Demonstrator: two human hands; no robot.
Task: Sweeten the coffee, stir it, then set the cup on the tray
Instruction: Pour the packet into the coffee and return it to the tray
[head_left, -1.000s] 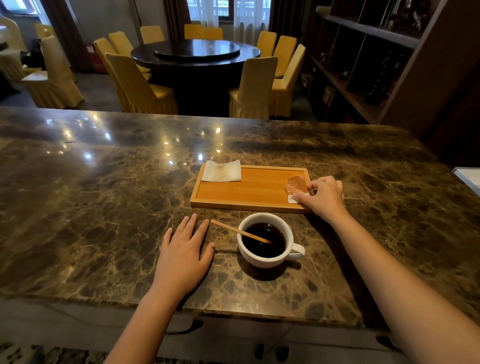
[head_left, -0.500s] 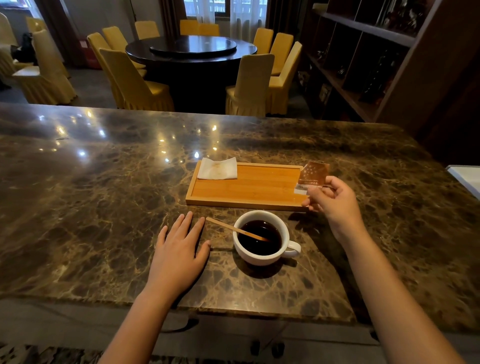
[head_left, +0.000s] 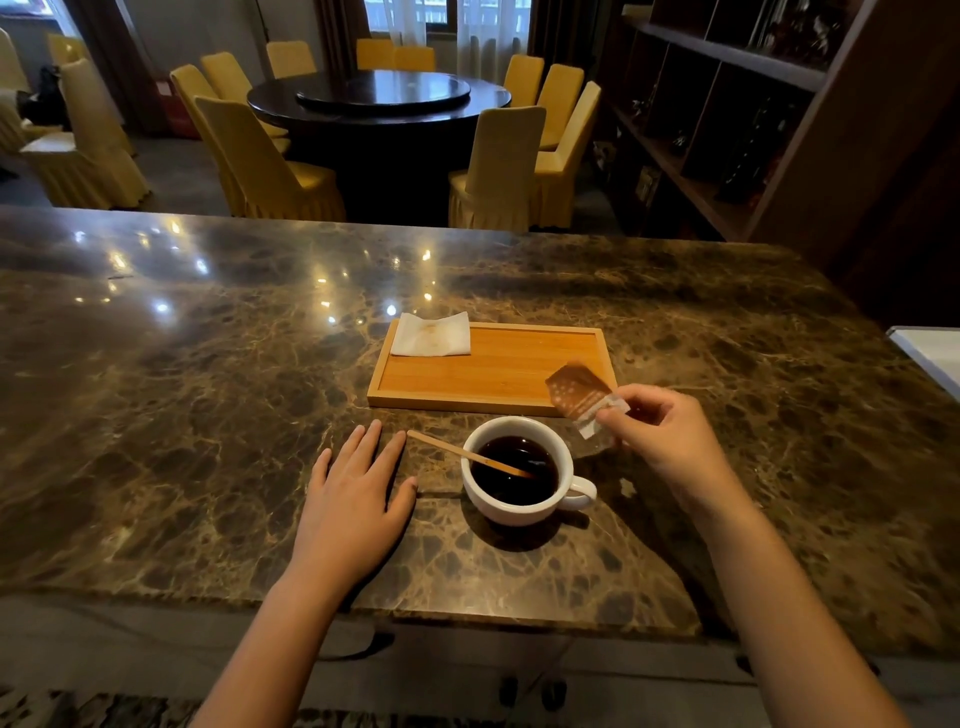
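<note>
While right fingers (head_left: 621, 410) pinch brown dotted sachet (head_left: 576, 389) | left hand (head_left: 353, 499) flat, fingers spread

The right hand (head_left: 670, 441) has lifted the brown sugar packet (head_left: 579, 391) off the wooden tray's (head_left: 488, 402) right end, where it lay 1 second ago. It now pinches the packet by its white edge in the air, at about 2 o'clock from the cup (head_left: 519, 475), nearer the cup's rim than before.
</note>
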